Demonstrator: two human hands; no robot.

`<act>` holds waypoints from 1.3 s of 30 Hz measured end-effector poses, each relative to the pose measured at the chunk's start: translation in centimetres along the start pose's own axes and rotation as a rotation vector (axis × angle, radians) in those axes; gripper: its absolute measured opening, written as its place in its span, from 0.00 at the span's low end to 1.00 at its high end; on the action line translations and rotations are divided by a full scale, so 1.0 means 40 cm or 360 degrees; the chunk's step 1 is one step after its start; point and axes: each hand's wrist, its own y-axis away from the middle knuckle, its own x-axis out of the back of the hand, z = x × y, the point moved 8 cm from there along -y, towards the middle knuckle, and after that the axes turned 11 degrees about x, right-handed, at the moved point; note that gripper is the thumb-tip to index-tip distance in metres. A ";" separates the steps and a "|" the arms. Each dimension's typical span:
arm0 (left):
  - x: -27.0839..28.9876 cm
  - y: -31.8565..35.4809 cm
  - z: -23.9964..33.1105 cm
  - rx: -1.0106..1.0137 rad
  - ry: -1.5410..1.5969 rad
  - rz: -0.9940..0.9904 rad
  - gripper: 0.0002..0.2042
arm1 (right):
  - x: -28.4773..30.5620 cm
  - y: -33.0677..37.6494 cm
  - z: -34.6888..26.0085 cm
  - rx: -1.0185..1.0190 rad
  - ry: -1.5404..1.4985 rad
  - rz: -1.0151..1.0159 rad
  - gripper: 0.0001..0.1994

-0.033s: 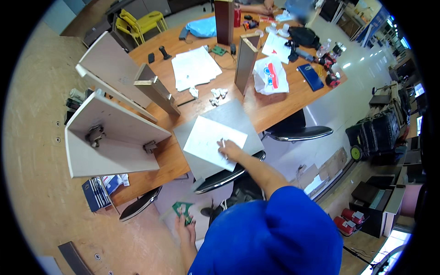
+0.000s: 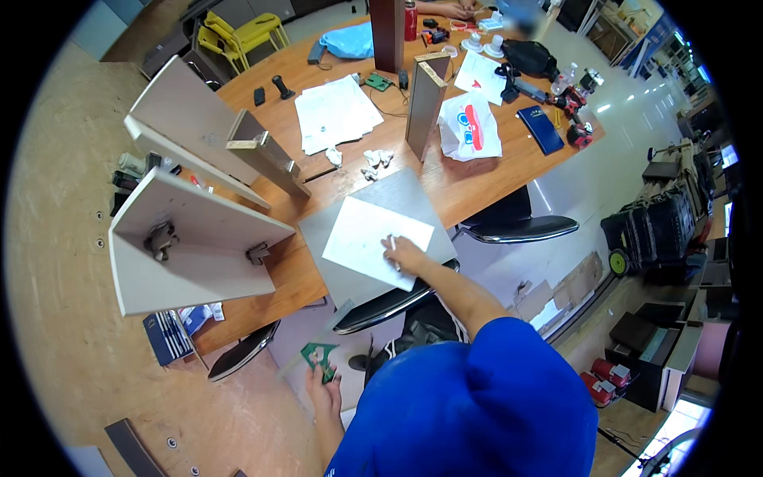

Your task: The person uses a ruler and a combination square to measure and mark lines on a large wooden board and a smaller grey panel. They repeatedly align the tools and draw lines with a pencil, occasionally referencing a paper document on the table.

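My right hand (image 2: 405,255) is closed round a slim whitish pen (image 2: 393,243), over the right part of a white paper sheet (image 2: 362,235). Faint marks show on the sheet, which lies on a grey board (image 2: 421,200) at the table's near edge. Lower down, away from the table, my left hand (image 2: 324,391) grips a green triangular piece (image 2: 319,354). A long pale ruler-like strip (image 2: 338,316) runs along that piece and reaches up near the board's lower corner. Whether the two are joined I cannot tell.
Open-sided pale panels (image 2: 199,250) stand on the left of the wooden table (image 2: 469,191). Brown posts (image 2: 427,107) rise from it. Crumpled tissues (image 2: 377,159), a paper stack (image 2: 338,115) and a plastic bag (image 2: 469,131) lie beyond. Black chairs (image 2: 520,226) line the near side.
Paper and right hand appear slightly further right in the picture. The pale strip by my left hand shows more clearly. Both hands keep their hold.
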 end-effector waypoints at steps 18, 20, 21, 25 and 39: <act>-0.405 -0.176 -0.110 0.0274 -0.0221 -0.0217 0.15 | 0.357 0.161 0.468 -0.0561 -0.0054 0.0466 0.17; -0.439 -0.246 -0.120 0.0333 -0.0264 -0.0255 0.15 | 0.390 0.140 0.417 -0.0542 -0.0115 0.0615 0.16; -0.461 -0.290 -0.129 0.0346 -0.0321 -0.0291 0.16 | 0.411 0.126 0.379 -0.0411 -0.0031 0.0724 0.15; -0.512 -0.483 -0.129 0.0260 -0.0376 -0.0315 0.16 | 0.382 0.069 0.167 -0.0545 -0.0439 0.0901 0.15; -0.613 -0.665 -0.039 0.0362 -0.0312 -0.0344 0.20 | 0.239 0.036 -0.073 -0.0790 -0.0562 0.0703 0.10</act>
